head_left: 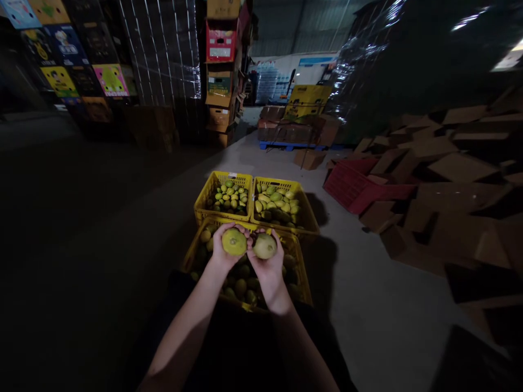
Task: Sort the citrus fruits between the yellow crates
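Note:
My left hand (220, 256) is wrapped round a yellow-green mango (234, 242), its rounded end towards me. Close beside it, my right hand (271, 266) grips a paler, dull green mango (265, 246). Both hands hover side by side over the near yellow crate (305, 280), which holds several darker green mangoes (241, 287). Behind it stand two more yellow crates. The back left crate (200, 206) contains small yellow-green fruit (229, 197), and the back right crate (309, 209) holds longer yellow mangoes (278, 202).
A red crate (353, 185) lies tilted against a heap of cardboard boxes (461, 166) on the right. Farther back are a blue pallet (290, 146) with boxes, a tall box stack (219, 81) and wrapped stacks. Grey floor (359, 305) surrounds the yellow crates; the left side is dark.

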The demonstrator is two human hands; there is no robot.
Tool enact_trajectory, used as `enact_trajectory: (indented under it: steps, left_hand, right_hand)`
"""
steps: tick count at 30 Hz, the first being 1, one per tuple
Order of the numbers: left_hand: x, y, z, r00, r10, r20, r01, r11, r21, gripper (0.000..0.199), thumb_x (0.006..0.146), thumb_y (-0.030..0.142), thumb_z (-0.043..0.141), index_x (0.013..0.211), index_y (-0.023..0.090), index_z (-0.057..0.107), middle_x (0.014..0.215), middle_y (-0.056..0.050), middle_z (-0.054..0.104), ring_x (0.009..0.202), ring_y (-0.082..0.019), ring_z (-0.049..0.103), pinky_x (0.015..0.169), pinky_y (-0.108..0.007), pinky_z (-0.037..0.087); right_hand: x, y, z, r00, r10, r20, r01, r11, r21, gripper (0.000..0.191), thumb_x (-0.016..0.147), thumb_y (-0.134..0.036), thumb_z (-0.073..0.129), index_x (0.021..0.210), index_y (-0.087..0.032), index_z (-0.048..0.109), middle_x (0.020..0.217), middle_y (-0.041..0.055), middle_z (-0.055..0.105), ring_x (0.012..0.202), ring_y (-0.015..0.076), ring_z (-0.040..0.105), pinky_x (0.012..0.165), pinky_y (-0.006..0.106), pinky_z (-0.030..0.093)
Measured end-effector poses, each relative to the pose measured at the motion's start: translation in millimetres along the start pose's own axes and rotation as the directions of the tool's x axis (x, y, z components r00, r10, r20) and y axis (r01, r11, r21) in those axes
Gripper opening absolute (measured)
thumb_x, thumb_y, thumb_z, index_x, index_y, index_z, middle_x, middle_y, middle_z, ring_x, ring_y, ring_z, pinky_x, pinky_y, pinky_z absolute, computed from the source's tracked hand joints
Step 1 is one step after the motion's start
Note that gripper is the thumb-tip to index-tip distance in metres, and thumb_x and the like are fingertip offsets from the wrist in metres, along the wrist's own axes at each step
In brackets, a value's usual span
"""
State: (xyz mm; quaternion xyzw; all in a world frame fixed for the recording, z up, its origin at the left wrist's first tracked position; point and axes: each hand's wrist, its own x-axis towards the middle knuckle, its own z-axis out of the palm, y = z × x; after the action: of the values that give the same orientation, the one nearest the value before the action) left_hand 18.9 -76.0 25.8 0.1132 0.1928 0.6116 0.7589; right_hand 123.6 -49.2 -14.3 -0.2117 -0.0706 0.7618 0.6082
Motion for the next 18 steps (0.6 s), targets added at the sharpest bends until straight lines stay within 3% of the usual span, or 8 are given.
enact_trajectory:
  steps: [3, 7, 11, 15, 18]
  left_hand:
    - [5.5, 0.4, -5.3, 0.998, -0.044, -0.045, 0.038, 0.990, -0.136, 0.022, 0.080, 0.025, 0.051, 0.062, 0.015, 0.059, 0.060, -0.004, 0.059, 0.052, -0.012, 0.056, 0.048, -0.022, 0.049]
    - [19.2, -1.1, -15.8, 0.990, 0.044, -0.132, -0.087, 0.938, -0.337, 0.022, 0.086, 0.023, 0.044, 0.082, 0.016, 0.064, 0.076, -0.005, 0.068, 0.074, -0.014, 0.065, 0.070, -0.025, 0.056]
    - [24.5, -1.2, -18.6, 0.977, 0.103, -0.186, -0.154, 0.945, -0.290, 0.026, 0.091, 0.028, 0.043, 0.096, 0.017, 0.065, 0.086, -0.007, 0.071, 0.087, -0.019, 0.067, 0.077, -0.032, 0.058]
    - [18.2, 2.6, -13.0, 0.979, 0.076, -0.187, -0.114, 0.973, -0.200, 0.033, 0.094, 0.037, 0.042, 0.103, 0.013, 0.063, 0.091, -0.010, 0.071, 0.090, -0.022, 0.068, 0.073, -0.033, 0.059]
    - [11.2, 5.9, -8.7, 0.985, 0.049, -0.163, -0.078, 0.982, -0.174, 0.039, 0.094, 0.044, 0.042, 0.101, 0.012, 0.063, 0.089, -0.010, 0.071, 0.085, -0.020, 0.069, 0.069, -0.028, 0.059]
  right_hand:
    - [4.6, 2.8, -4.4, 0.998, -0.028, -0.060, 0.027, 0.999, -0.018, 0.006, 0.075, -0.029, 0.062, 0.073, -0.024, 0.061, 0.065, -0.0035, 0.066, 0.063, 0.0127, 0.064, 0.061, 0.024, 0.058]
    - [6.7, 3.2, -9.6, 0.992, -0.037, -0.119, 0.033, 0.999, -0.033, 0.011, 0.080, -0.035, 0.058, 0.078, -0.025, 0.062, 0.071, -0.0036, 0.070, 0.073, 0.0127, 0.068, 0.070, 0.026, 0.059]
    - [-1.0, -3.9, -4.7, 0.989, 0.043, -0.143, -0.045, 0.999, -0.007, 0.011, 0.081, -0.026, 0.055, 0.084, -0.019, 0.063, 0.079, 0.0012, 0.073, 0.087, 0.0163, 0.069, 0.080, 0.031, 0.058]
    - [-9.9, -11.4, 6.5, 0.998, 0.036, -0.055, -0.037, 0.999, -0.021, 0.013, 0.082, -0.021, 0.055, 0.091, -0.018, 0.065, 0.089, 0.0023, 0.074, 0.095, 0.0160, 0.068, 0.085, 0.030, 0.057]
    - [-13.0, -14.6, 10.4, 0.999, -0.005, -0.047, 0.004, 1.000, -0.017, 0.014, 0.084, -0.024, 0.055, 0.091, -0.017, 0.065, 0.089, 0.0033, 0.074, 0.090, 0.0154, 0.069, 0.082, 0.029, 0.058]
